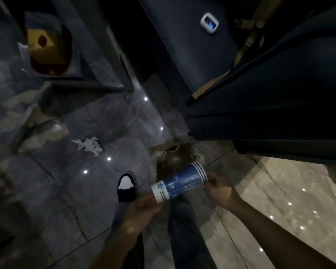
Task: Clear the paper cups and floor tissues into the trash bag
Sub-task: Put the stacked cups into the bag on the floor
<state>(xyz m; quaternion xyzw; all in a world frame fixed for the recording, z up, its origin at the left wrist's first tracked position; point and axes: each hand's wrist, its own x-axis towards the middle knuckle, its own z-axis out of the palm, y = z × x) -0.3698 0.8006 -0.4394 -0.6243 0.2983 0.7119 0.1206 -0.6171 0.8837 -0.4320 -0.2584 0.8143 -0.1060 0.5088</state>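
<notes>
Both hands hold a stack of blue paper cups lying on its side above the floor. Left hand is curled around the white base end of the stack, while the right hand pinches the stacked rims at the other end. Just beyond the cups, a crumpled translucent trash bag sits on the glossy dark tiled floor, beside a dark sofa. A black and white shoe stands left of the cups. Farther left, well apart, white tissues lie scattered on the tiles.
</notes>
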